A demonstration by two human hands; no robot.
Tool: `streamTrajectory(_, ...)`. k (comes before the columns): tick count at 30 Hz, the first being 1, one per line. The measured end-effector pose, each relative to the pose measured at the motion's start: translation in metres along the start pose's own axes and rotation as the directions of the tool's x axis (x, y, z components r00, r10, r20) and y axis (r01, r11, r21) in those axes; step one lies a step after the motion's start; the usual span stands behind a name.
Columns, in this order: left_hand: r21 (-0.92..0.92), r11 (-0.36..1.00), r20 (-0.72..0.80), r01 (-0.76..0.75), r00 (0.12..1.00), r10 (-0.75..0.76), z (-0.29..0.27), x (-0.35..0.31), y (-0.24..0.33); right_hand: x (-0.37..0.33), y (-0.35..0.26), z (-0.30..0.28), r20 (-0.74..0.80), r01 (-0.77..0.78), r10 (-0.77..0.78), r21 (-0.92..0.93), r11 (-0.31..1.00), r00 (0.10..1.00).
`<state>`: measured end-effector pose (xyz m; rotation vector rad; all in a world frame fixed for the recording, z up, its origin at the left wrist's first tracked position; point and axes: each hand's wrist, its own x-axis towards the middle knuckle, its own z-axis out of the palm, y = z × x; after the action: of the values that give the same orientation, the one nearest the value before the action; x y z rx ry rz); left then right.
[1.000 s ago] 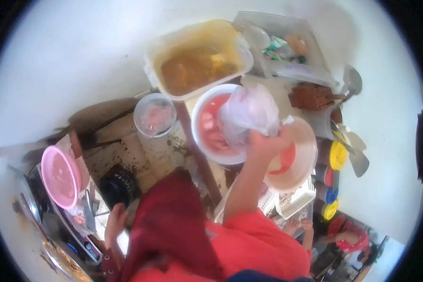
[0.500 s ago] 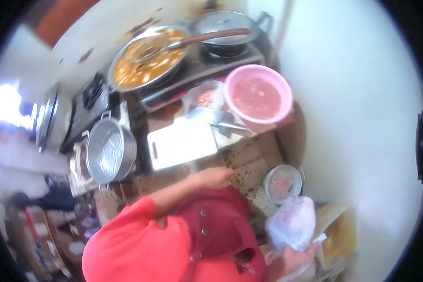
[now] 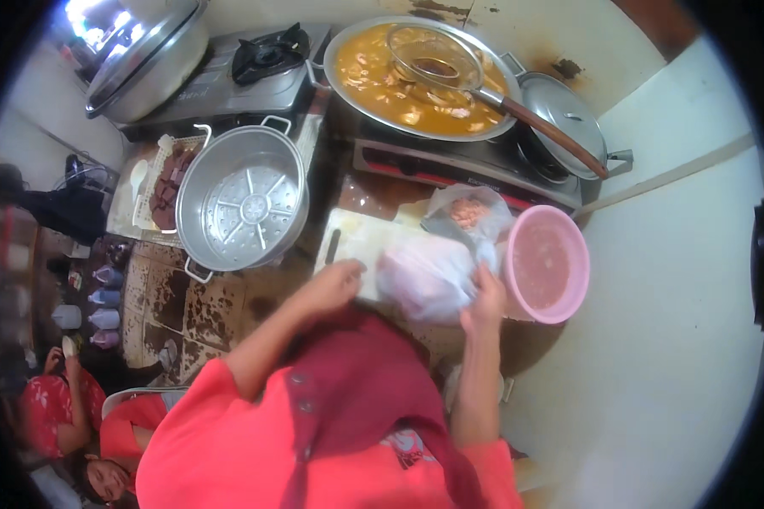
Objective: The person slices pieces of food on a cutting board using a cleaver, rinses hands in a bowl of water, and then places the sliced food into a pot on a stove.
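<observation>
My right hand is closed round the gathered neck of a thin whitish plastic bag. Something pinkish shows through the bag, but I cannot make out what. The bag covers the right part of a white cutting board with a dark handle slot. By the board's near left corner, my left hand has its fingers curled in, with nothing visible in them. Just beyond the bag lies an open clear plastic bag with small pink pieces. A pink basin of cloudy reddish liquid stands close to my right hand.
A wide pan of orange-brown stew sits on a stove, a wooden-handled strainer across it. Beside it is a lidded pan. A perforated steamer pot stands at left, near dark red blocks. Two people sit at lower left.
My right hand has carried the plastic bag from the lower right, beside a small bowl, up over the cutting board. My view has turned left. The left hand stays near the board.
</observation>
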<state>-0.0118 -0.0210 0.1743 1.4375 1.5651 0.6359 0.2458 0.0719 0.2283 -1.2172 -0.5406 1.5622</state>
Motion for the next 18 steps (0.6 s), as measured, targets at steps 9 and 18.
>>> streamTrajectory(9, 0.140, 0.959, -0.350, -0.245, 0.894, 0.279, 0.047, 0.088, 0.031, 0.084, 0.024, 0.048, 0.492, 0.189, 0.124, -0.537, 0.822, 0.862)
streamTrajectory(18, 0.272, 0.931, -0.517, 0.244, 0.853, -0.072, 0.081, 0.129, 0.059, 0.125, 0.044, -0.136, 0.318, 0.343, 0.129, -0.869, -0.357, 0.939)
